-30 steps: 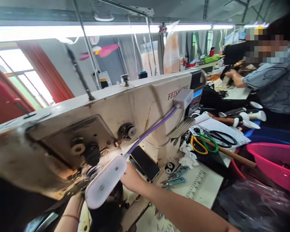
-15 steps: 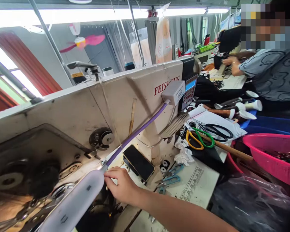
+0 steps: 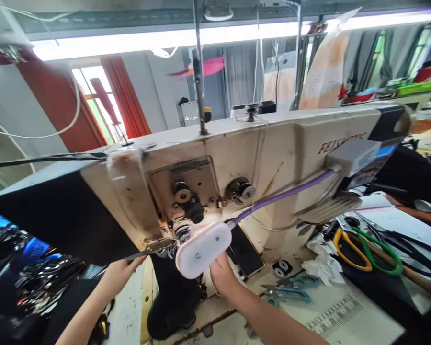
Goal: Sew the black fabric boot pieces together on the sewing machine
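My left hand [image 3: 120, 278] is at the left of the sewing machine's needle area, just below a metal lever [image 3: 158, 246]. Its visible fingers are stretched to the right, fingertips close to a black piece [image 3: 172, 302]. That piece stands under the machine head [image 3: 273, 158], boot-like in outline; its exact kind I cannot make out. Most of my right hand [image 3: 220, 270] is behind a white lamp head [image 3: 204, 251], to the right of the black piece. The lamp hides its fingers, so a hold does not show. The lamp hangs on a purple flexible neck [image 3: 283, 194].
Behind my right wrist lies a phone [image 3: 246, 254]. Blue-handled thread snips [image 3: 290, 290] rest on the bed near crumpled paper [image 3: 323, 263]. Scissors with yellow and green handles [image 3: 352, 249] are at the right. Dark pieces and a blue basket [image 3: 36, 247] fill the left.
The view has swung left, and my left hand has come into it. My right hand, earlier at the lamp's neck end with fingers bent, is now below and behind the lamp head.
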Demonstrator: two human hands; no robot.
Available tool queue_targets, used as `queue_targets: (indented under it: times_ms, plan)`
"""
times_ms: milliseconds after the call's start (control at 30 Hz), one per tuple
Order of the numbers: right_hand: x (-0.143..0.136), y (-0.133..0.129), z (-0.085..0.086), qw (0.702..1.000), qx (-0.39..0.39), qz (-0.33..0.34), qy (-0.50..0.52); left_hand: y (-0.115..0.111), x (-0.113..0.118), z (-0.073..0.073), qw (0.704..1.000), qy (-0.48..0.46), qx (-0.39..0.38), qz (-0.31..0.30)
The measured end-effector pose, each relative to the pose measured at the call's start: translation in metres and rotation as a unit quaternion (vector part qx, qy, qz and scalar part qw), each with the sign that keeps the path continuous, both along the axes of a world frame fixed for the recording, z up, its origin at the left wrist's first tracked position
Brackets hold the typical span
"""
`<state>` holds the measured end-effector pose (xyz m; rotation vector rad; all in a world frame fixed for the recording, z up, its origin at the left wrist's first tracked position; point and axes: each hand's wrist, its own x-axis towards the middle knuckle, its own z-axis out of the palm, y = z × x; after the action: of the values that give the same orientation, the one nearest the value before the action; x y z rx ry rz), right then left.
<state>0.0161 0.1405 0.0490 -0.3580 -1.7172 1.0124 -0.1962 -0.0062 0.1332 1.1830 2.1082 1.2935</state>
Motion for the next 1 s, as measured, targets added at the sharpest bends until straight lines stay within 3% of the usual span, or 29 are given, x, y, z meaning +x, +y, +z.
queue_targets:
  times_ms: [100, 200, 267, 333, 400, 467, 633, 733, 833, 900, 1000]
  plan:
    - [0.006, -0.015, 0.006, 0.994, 0.082, -0.063, 0.034, -0.041, 0.005, -0.006, 0.997, -0.061, 0.001, -0.051]
    - [0.005, -0.033, 0.016, 0.966, 0.240, -0.089, 0.033, -0.052, 0.020, -0.002, 0.985, -0.120, 0.004, -0.126]
    - [0.004, -0.044, 0.020, 0.949, 0.297, -0.100, 0.014, -0.042, 0.028, 0.006, 0.992, -0.041, 0.019, -0.120]
    - [0.003, -0.051, 0.022, 0.943, 0.311, -0.119, -0.006, -0.027, 0.033, 0.013, 0.990, 0.101, 0.031, -0.090]
    - [0.005, -0.055, 0.022, 0.941, 0.311, -0.132, -0.021, -0.014, 0.036, 0.018, 0.975, 0.204, 0.021, -0.091]
    - [0.007, -0.055, 0.023, 0.940, 0.313, -0.138, -0.022, -0.006, 0.037, 0.020, 0.968, 0.218, -0.012, -0.127]
    - [-0.001, -0.049, 0.035, 0.954, 0.261, -0.147, -0.017, 0.002, 0.040, 0.025, 0.974, 0.123, -0.092, -0.166]
    - [-0.011, -0.044, 0.041, 0.977, 0.174, -0.115, -0.047, 0.006, 0.041, 0.029, 0.977, 0.064, -0.164, -0.123]
    - [-0.015, -0.043, 0.043, 0.988, 0.104, -0.099, -0.064, 0.011, 0.041, 0.030, 0.982, -0.039, -0.166, -0.080]
    - [-0.015, -0.045, 0.044, 0.988, 0.104, -0.105, -0.049, 0.013, 0.041, 0.030, 0.982, -0.089, -0.153, -0.069]
    - [-0.013, -0.048, 0.046, 0.987, 0.129, -0.087, -0.033, 0.016, 0.042, 0.031, 0.981, -0.062, -0.159, -0.088]
